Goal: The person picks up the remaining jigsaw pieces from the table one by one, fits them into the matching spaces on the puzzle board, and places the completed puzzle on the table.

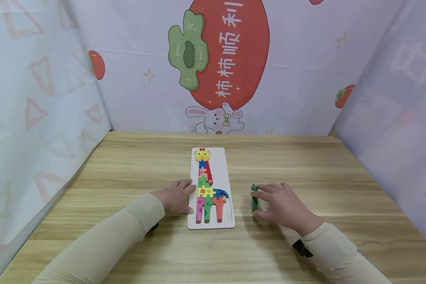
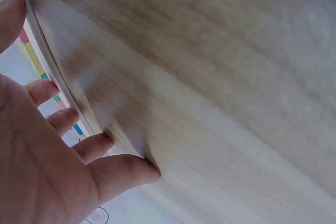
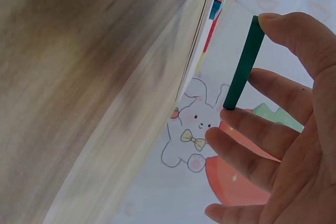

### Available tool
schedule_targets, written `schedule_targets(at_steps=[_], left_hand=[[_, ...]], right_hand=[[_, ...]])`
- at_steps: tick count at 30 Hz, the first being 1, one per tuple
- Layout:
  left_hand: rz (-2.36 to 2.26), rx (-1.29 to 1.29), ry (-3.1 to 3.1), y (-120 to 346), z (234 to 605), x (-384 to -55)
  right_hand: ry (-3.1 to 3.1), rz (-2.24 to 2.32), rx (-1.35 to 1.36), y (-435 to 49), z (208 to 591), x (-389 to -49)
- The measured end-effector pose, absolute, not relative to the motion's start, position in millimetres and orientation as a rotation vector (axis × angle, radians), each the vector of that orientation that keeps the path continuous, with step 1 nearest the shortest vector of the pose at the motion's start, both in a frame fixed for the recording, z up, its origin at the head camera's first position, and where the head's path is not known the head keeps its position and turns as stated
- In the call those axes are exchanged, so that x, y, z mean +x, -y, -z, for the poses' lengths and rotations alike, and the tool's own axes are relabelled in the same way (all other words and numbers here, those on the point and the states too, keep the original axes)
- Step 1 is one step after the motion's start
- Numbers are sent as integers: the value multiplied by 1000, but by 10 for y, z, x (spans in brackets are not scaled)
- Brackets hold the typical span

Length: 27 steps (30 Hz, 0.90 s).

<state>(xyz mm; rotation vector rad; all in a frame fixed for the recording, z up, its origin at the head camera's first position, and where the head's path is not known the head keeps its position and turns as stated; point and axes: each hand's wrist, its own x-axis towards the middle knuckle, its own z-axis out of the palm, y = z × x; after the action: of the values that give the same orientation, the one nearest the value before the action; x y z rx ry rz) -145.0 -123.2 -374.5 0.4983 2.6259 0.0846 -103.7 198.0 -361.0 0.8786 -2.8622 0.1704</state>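
A giraffe puzzle board lies on the wooden table with colourful interlocking pieces in it, from the yellow head down to the legs. At the lower right of the giraffe, beside the orange leg, a bare recess shows. My left hand rests at the board's left edge, fingers spread, fingertips at its rim. To the right of the board, my right hand pinches a green puzzle piece by its two ends, between thumb and fingers. The piece stands on edge, raised off the table in the right wrist view.
The wooden table reaches back to a printed cloth wall with a persimmon and a rabbit. Cloth walls also stand at the left and right.
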Motion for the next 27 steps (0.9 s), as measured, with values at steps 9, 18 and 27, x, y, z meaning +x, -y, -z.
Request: schedule_targets(at_steps=[9, 18, 27], left_hand=[[-81, 504, -2624, 1236, 3744, -1447], [-86, 495, -2631, 1243, 3782, -1467], [-96, 489, -2626, 1241, 3766, -1459]], right_hand=[[2884, -157, 866, -1939, 3596, -1048], [2891, -165, 871, -1902, 3582, -1060], [2857, -168, 897, -1889, 3608, -1075]])
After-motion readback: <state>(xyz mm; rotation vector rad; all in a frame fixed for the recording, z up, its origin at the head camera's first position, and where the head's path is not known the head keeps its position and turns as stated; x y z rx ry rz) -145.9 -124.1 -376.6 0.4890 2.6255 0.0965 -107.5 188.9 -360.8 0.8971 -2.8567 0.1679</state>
